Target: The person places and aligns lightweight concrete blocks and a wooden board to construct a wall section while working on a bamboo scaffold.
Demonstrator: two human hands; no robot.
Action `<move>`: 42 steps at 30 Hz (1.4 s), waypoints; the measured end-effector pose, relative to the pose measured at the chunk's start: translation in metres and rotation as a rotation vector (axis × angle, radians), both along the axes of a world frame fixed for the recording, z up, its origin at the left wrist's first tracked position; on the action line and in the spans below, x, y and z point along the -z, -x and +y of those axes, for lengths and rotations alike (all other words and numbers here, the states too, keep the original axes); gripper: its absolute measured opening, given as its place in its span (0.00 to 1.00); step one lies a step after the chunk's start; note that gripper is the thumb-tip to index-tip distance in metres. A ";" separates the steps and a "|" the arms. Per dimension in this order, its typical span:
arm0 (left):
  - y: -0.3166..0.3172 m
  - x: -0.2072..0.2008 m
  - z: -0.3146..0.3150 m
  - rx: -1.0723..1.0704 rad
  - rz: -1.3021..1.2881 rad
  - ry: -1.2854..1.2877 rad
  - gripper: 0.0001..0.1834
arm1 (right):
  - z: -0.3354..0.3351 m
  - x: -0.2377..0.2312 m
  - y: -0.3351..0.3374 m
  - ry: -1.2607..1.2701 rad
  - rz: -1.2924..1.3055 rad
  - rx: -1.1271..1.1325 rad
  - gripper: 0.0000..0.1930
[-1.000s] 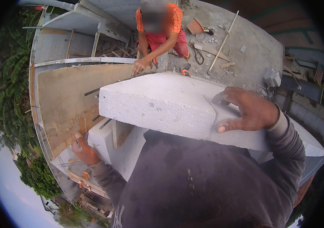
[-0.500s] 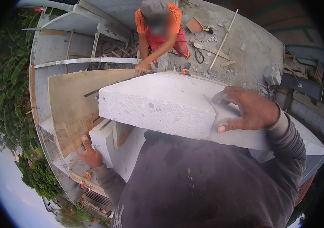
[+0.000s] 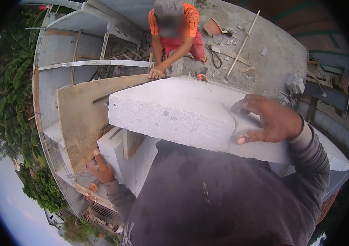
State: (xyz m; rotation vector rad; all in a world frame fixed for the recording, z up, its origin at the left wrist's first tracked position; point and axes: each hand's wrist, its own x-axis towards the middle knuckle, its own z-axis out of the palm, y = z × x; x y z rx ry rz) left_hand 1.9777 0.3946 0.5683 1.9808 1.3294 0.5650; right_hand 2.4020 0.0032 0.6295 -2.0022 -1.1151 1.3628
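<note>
A large white lightweight concrete block (image 3: 174, 106) lies across the wall in front of me, its rough side facing me. My right hand (image 3: 270, 119) rests on its right part, fingers spread and bent, the thumb apart from them. Lower left, my left hand (image 3: 101, 169) is closed at the lower edge of a tan plywood board (image 3: 80, 110); some of its fingers are hidden. Beside that hand stands another white block (image 3: 111, 149), with a short wooden piece (image 3: 132, 144) against it. A dark metal rod (image 3: 115, 95) runs between board and big block.
Opposite me a person in an orange shirt (image 3: 190, 20) has both hands at the board's far end. Behind lie an orange-handled tool (image 3: 202, 76), a dustpan-like orange scoop (image 3: 212, 27), a long pole (image 3: 242, 47) and rubble on the concrete floor. Plants and a drop are at left.
The whole view has shifted slightly, so things sit a little further right. My hands keep their places at the board and on the block.
</note>
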 end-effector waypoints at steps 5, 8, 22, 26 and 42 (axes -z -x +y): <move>-0.006 -0.007 -0.007 0.185 0.176 -0.248 0.14 | 0.002 -0.001 0.000 0.034 0.002 -0.010 0.49; 0.026 0.003 0.010 0.511 0.574 -0.696 0.10 | 0.002 -0.002 0.000 0.029 -0.009 -0.012 0.49; 0.005 0.007 0.002 0.051 -0.091 0.103 0.19 | 0.004 -0.004 -0.003 -0.009 0.034 0.012 0.47; -0.019 -0.005 -0.012 0.041 -0.139 0.050 0.19 | 0.007 -0.005 0.000 -0.033 0.066 0.046 0.43; -0.024 -0.009 -0.010 0.112 -0.207 0.089 0.16 | 0.011 -0.006 0.003 -0.043 0.102 0.038 0.42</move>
